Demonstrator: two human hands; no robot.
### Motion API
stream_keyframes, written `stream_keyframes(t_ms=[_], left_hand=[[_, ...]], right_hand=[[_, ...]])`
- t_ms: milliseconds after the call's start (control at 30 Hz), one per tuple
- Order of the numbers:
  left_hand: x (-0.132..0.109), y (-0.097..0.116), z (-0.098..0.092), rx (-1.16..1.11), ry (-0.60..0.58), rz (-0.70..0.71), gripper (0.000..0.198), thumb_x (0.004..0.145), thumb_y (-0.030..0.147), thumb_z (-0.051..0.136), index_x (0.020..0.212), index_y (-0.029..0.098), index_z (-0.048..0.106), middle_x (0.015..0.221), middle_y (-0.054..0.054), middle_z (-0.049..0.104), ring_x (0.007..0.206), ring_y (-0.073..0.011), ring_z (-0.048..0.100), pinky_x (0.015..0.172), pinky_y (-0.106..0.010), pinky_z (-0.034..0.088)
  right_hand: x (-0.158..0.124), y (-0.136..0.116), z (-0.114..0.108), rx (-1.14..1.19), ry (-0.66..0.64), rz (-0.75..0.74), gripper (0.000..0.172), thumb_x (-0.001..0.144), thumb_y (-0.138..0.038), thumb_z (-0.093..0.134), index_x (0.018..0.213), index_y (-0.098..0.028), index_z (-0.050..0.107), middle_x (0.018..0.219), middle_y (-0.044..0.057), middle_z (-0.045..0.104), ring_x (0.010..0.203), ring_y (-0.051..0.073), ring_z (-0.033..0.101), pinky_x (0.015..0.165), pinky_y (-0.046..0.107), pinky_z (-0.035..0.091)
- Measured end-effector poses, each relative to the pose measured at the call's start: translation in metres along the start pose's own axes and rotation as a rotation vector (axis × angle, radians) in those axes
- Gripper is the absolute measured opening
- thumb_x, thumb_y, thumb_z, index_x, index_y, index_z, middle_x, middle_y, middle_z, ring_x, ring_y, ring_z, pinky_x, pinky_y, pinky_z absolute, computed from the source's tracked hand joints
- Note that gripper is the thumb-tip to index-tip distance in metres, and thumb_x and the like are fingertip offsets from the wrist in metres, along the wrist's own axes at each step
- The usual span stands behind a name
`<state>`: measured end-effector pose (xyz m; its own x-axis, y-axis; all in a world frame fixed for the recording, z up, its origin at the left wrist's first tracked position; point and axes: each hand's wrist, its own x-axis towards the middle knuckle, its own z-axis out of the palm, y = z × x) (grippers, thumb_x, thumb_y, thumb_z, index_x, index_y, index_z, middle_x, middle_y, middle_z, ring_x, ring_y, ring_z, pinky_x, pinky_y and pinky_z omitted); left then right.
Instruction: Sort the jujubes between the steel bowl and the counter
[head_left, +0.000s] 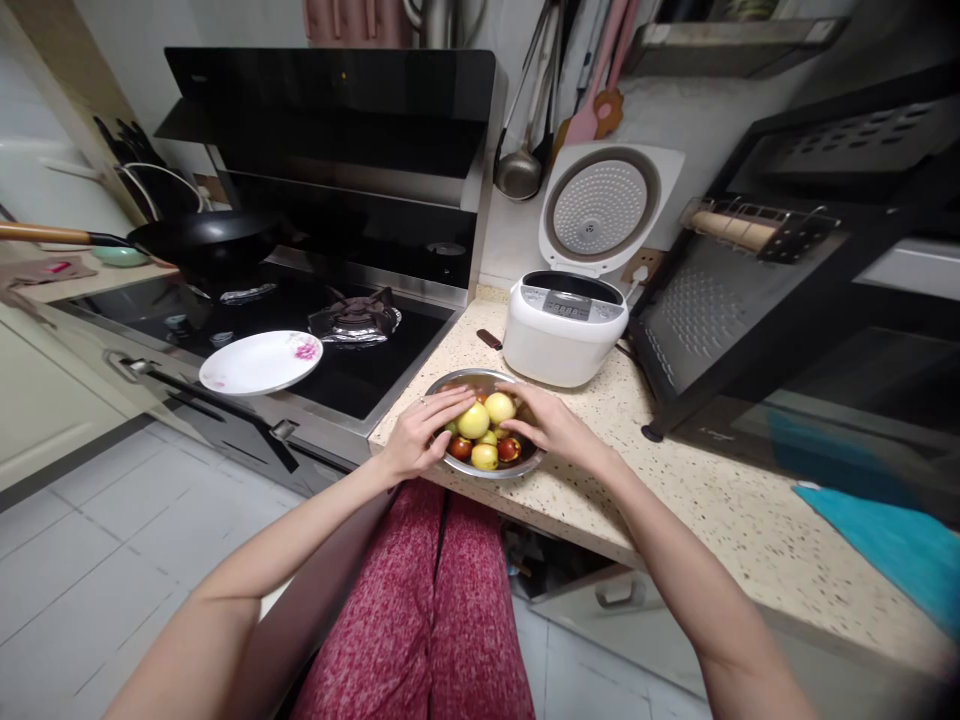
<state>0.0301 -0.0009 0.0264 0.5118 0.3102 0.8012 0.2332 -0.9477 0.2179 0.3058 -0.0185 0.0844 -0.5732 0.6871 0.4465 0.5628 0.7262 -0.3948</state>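
A steel bowl (495,474) stands at the front edge of the counter, filled with round fruits (484,457) in yellow-green and red-brown, which look like fresh jujubes. My left hand (420,432) lies over the bowl's left side, fingers stretched out together and thumb apart, touching the fruit. From the right, my right hand (553,424) reaches over the rim with its fingers and thumb spread and slightly bent. Its fingertips rest at the fruit, and neither hand grips a piece. The fingers hide part of the fruit on both sides.
Behind the bowl is a white rice cooker (566,345), its lid raised. A flowered plate (259,365) lies on the stove's front left, with a wok (202,235) behind it. A black oven (825,350) and a teal cloth (877,535) are on the right. Ladles (519,175) hang on the wall.
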Motion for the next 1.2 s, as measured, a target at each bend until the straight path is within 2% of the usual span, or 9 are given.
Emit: stream_keyframes(t_ms=[200, 300, 433, 567, 733, 867, 1033, 1200], left_hand=[[-0.002, -0.001, -0.001, 0.004, -0.003, -0.013, 0.051, 0.108, 0.033, 0.037, 0.156, 0.022, 0.049, 0.151, -0.013, 0.061, 0.141, -0.0282, 0.06, 0.116, -0.051, 0.052], [-0.002, -0.001, -0.001, 0.0, -0.002, -0.012, 0.051, 0.108, 0.032, 0.037, 0.156, 0.022, 0.049, 0.151, -0.013, 0.061, 0.141, -0.0284, 0.06, 0.117, -0.051, 0.052], [-0.002, -0.002, 0.0, -0.008, 0.0, -0.012, 0.051, 0.108, 0.033, 0.037, 0.156, 0.022, 0.049, 0.152, -0.013, 0.061, 0.141, -0.0287, 0.06, 0.116, -0.051, 0.052], [-0.003, -0.003, 0.0, 0.009, -0.003, -0.012, 0.051, 0.108, 0.032, 0.037, 0.156, 0.022, 0.05, 0.152, -0.013, 0.061, 0.141, -0.0283, 0.059, 0.116, -0.051, 0.053], [-0.001, -0.001, 0.0, 0.002, -0.001, -0.007, 0.051, 0.108, 0.031, 0.038, 0.156, 0.022, 0.049, 0.151, -0.014, 0.061, 0.143, -0.0281, 0.058, 0.117, -0.051, 0.052], [-0.001, -0.001, 0.0, -0.01, 0.005, -0.001, 0.05, 0.108, 0.03, 0.038, 0.157, 0.022, 0.048, 0.152, -0.013, 0.06, 0.145, -0.0277, 0.056, 0.12, -0.051, 0.05], [-0.001, -0.001, 0.001, -0.029, 0.011, -0.005, 0.05, 0.109, 0.031, 0.036, 0.157, 0.022, 0.048, 0.153, -0.013, 0.06, 0.146, -0.027, 0.055, 0.121, -0.053, 0.049], [0.0, -0.001, 0.0, -0.065, 0.022, -0.021, 0.049, 0.11, 0.033, 0.035, 0.156, 0.021, 0.05, 0.154, -0.013, 0.059, 0.146, -0.0267, 0.055, 0.123, -0.052, 0.046]], right_hand=[[0.001, -0.005, 0.004, 0.117, 0.069, 0.102, 0.037, 0.094, -0.038, 0.073, 0.124, -0.021, 0.059, 0.118, 0.012, 0.071, 0.104, 0.028, 0.07, 0.092, 0.045, 0.059], [0.001, -0.006, 0.005, 0.077, 0.108, 0.086, 0.039, 0.092, -0.037, 0.075, 0.125, -0.021, 0.062, 0.12, 0.013, 0.072, 0.109, 0.03, 0.07, 0.096, 0.047, 0.058], [0.001, -0.003, 0.003, 0.012, 0.064, -0.009, 0.04, 0.096, -0.033, 0.071, 0.135, -0.025, 0.066, 0.132, 0.013, 0.071, 0.121, 0.031, 0.068, 0.105, 0.053, 0.055], [0.001, 0.002, 0.005, -0.002, 0.033, -0.051, 0.048, 0.099, -0.028, 0.068, 0.147, -0.028, 0.061, 0.145, 0.012, 0.066, 0.133, 0.031, 0.063, 0.113, 0.057, 0.051], [0.0, 0.004, 0.009, -0.002, 0.017, -0.059, 0.053, 0.101, -0.025, 0.065, 0.153, -0.031, 0.056, 0.152, 0.01, 0.061, 0.141, 0.031, 0.059, 0.118, 0.058, 0.048], [0.0, 0.003, 0.009, -0.023, 0.037, -0.061, 0.052, 0.103, -0.027, 0.062, 0.154, -0.03, 0.055, 0.153, 0.011, 0.06, 0.141, 0.029, 0.058, 0.119, 0.058, 0.048], [0.0, -0.001, 0.008, -0.071, 0.068, -0.102, 0.043, 0.106, -0.027, 0.055, 0.148, -0.025, 0.06, 0.147, 0.012, 0.065, 0.137, 0.028, 0.061, 0.115, 0.055, 0.051], [0.001, -0.002, 0.006, -0.142, 0.164, -0.081, 0.036, 0.106, -0.027, 0.052, 0.139, -0.022, 0.066, 0.137, 0.012, 0.07, 0.128, 0.028, 0.066, 0.111, 0.052, 0.054]])
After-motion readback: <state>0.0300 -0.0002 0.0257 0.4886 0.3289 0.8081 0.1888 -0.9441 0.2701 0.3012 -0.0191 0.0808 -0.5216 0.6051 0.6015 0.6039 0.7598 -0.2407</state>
